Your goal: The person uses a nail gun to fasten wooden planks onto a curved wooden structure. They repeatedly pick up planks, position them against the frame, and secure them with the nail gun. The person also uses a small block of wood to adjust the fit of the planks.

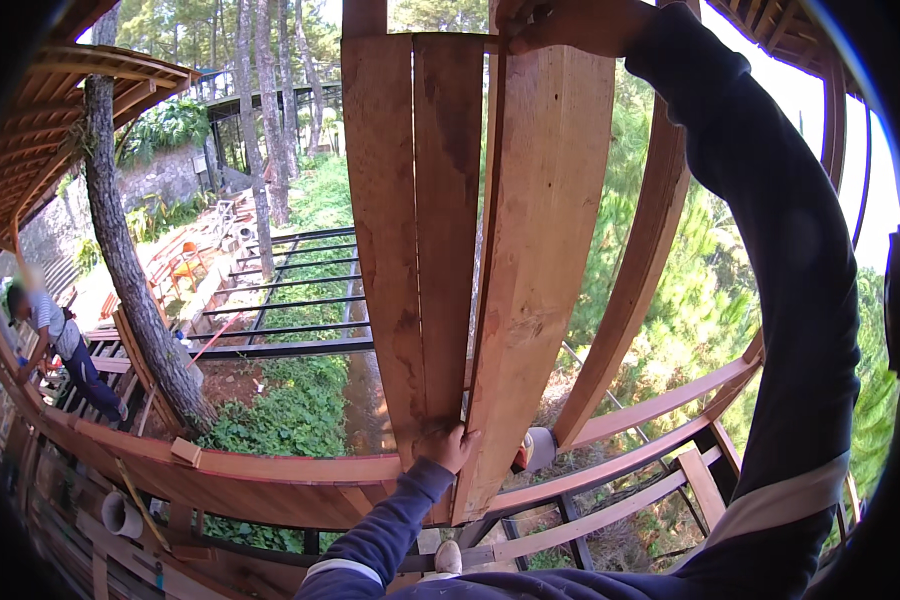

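A wide brown wooden plank (542,250) stands upright in front of me, its near edge turned slightly outward. High up, my right hand (575,25) is closed over the plank's top end, its arm raised along the right side. My left hand (446,447) is closed around the left edge of the same plank near its lower end. Just left of it stand two fixed-looking upright boards, an outer board (382,250) and a darker, stained inner board (446,200), with a thin slit between them. A narrow gap separates them from the held plank.
A curved wooden beam (310,470) runs across below, with a small wood block (186,452) on it. A slanted post (625,290) rises at right. My shoe (448,558) shows below, above open framing. At far left another person (65,345) bends over. A tree trunk (130,250) stands nearby.
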